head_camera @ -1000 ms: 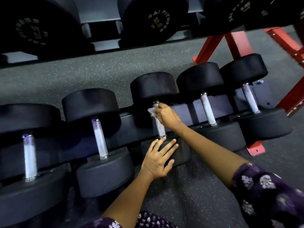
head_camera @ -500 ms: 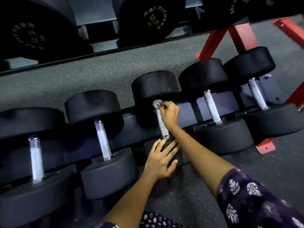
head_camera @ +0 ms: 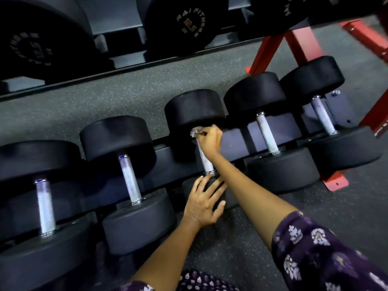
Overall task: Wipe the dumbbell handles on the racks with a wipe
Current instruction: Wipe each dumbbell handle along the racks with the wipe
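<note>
Dark purple sleeves [head_camera: 327, 255] with pale floral print

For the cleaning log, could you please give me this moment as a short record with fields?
setting: lower rack holding five dumbbells in a row, on a speckled floor
right hand: grip closed around the wipe, at the far end of the middle dumbbell handle
left hand: fingers spread flat on the near head of the middle dumbbell
other handles: four bare, nobody touching them
upper rack: larger dumbbells, one marked 12.5
</note>
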